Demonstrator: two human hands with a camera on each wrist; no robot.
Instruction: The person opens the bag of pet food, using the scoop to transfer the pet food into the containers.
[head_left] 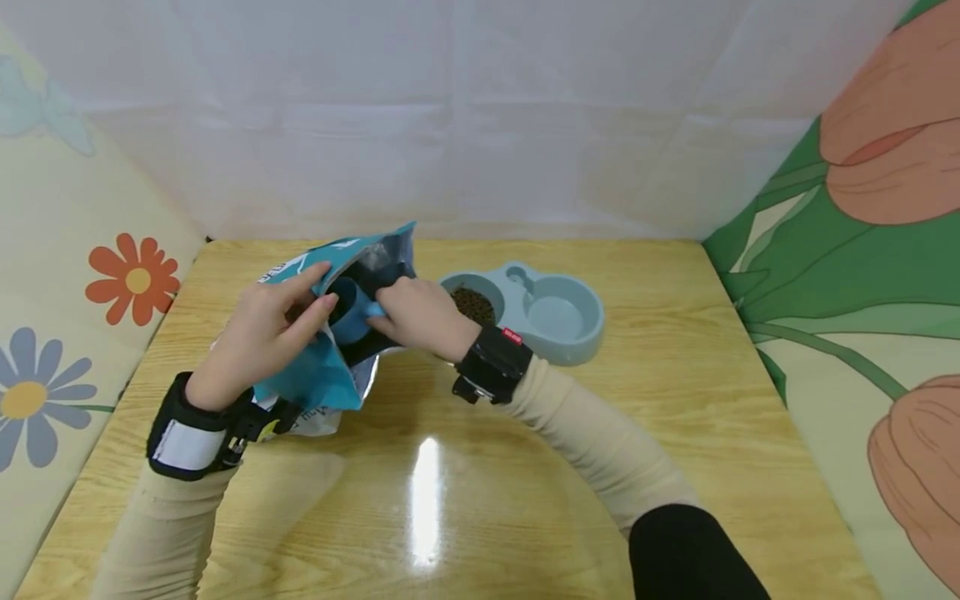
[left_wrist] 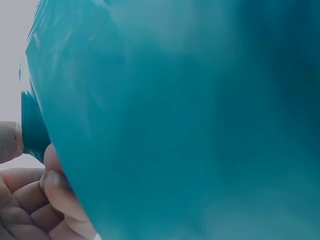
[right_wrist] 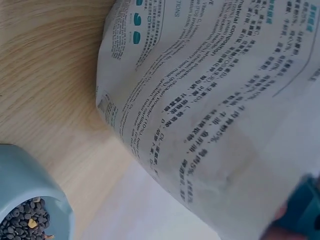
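Observation:
A blue-and-white pet food bag (head_left: pixel 318 367) leans on the left part of the table, its silver-lined mouth facing right. My left hand (head_left: pixel 258 333) holds the near-left edge of that mouth between thumb and fingers. Inside the mouth is a blue scoop (head_left: pixel 351 315), partly hidden by the bag. My right hand (head_left: pixel 423 317) grips the scoop's handle at the opening. In the left wrist view the bag's blue side (left_wrist: pixel 165 120) covers most of the picture, with fingers (left_wrist: pixel 65 200) at its edge. The right wrist view shows the bag's printed white panel (right_wrist: pixel 200 110).
Behind the right wrist stands a light blue double pet bowl (head_left: pixel 592 329). Its left basin contains dark brown kibble (head_left: pixel 472 307); water or a bare bottom in the right basin is hard to tell apart. A white cloth (head_left: pixel 525 150) hangs behind the wooden table (head_left: pixel 675 400).

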